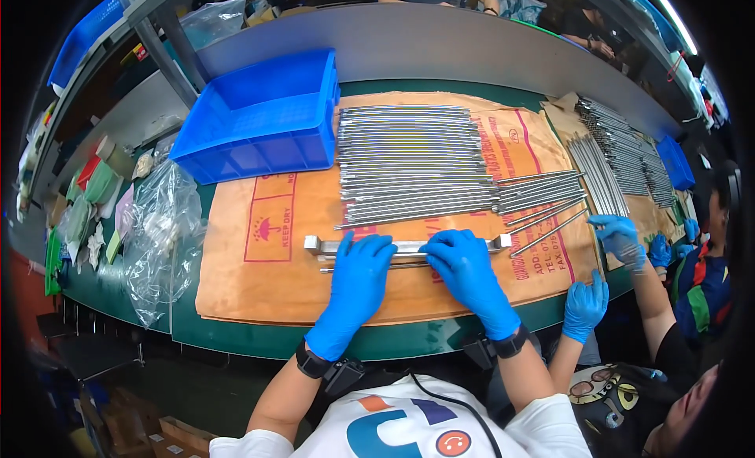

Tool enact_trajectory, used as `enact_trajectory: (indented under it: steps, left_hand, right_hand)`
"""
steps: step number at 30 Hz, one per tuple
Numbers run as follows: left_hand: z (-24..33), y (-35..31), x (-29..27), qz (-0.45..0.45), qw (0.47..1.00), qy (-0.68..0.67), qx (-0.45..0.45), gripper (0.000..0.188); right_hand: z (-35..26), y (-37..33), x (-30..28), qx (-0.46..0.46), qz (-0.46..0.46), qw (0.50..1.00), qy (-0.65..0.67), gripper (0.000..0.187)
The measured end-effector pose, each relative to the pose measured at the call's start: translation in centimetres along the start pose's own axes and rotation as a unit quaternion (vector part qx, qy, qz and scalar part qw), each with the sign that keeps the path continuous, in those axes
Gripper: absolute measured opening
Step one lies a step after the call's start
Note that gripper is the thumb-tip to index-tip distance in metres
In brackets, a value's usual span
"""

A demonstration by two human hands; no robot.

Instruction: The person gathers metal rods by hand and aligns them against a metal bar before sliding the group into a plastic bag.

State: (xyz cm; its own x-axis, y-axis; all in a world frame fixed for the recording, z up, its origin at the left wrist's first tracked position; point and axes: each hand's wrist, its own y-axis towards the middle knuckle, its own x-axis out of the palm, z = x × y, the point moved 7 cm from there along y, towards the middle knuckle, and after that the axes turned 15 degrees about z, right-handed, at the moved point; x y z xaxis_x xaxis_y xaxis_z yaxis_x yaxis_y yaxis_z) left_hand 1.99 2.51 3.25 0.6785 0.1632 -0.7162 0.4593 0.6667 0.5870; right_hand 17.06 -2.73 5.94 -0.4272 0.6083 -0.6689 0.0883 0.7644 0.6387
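Note:
A long silver metal bar [407, 246] with a squarish block at each end lies crosswise close in front of me. My left hand [358, 281], in a blue glove, is closed over its left part. My right hand [465, 273], gloved too, has its fingers bent and pressed together on the right part; the fingertips partly hide the bar. Thin metal rods [405, 264] lie just on the near side of the bar, partly under my hands. Beyond it, many metal rods [409, 155] are laid side by side in a wide row, with several looser rods [543, 198] fanned out at the right.
Brown printed paper [236, 289] covers the green table [314, 344]. A blue bin [259, 155] stands back left, beside clear plastic bags [161, 230]. More rods [621, 151] lie far right. A co-worker's gloved hands [586, 304] reach in at the right. A grey partition [440, 49] runs behind.

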Motion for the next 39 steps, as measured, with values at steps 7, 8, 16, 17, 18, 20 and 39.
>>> enact_trajectory:
  steps: [7, 8, 16, 17, 18, 20, 39]
  left_hand:
    - [0.3, -0.1, 0.2, -0.005, 1.000, -0.026, 0.002, 0.031]
    - [0.1, -0.3, 0.2, -0.003, 0.999, -0.032, -0.004, 0.030]
    - [0.0, 0.1, 0.4, 0.025, 0.999, -0.024, -0.015, 0.027]
    - [0.1, 0.2, 0.5, 0.025, 0.999, -0.031, -0.014, 0.027]
    - [0.2, 0.5, 0.6, 0.028, 0.999, -0.027, -0.016, 0.027]
    - [0.5, 1.0, 0.9, 0.020, 0.999, -0.043, -0.016, 0.026]
    - [0.8, 1.6, 0.5, 0.038, 0.999, 0.011, 0.009, 0.029]
  right_hand:
    - [4.0, 3.2, 1.9, -0.016, 0.007, 0.998, -0.065, 0.013]
    - [3.9, 3.5, 1.8, -0.019, 0.008, 0.998, -0.062, 0.013]
    - [4.6, 2.7, 2.4, 0.004, -0.059, 0.994, -0.088, 0.014]
    - [4.3, 2.7, 2.4, 0.018, -0.065, 0.994, -0.082, 0.013]
    - [4.3, 2.9, 2.1, 0.032, -0.069, 0.994, -0.080, 0.012]
    - [4.5, 3.0, 2.2, 0.044, -0.075, 0.993, -0.074, 0.011]
    - [0.9, 0.6, -0.7, 0.004, 0.022, 1.000, -0.021, 0.018]
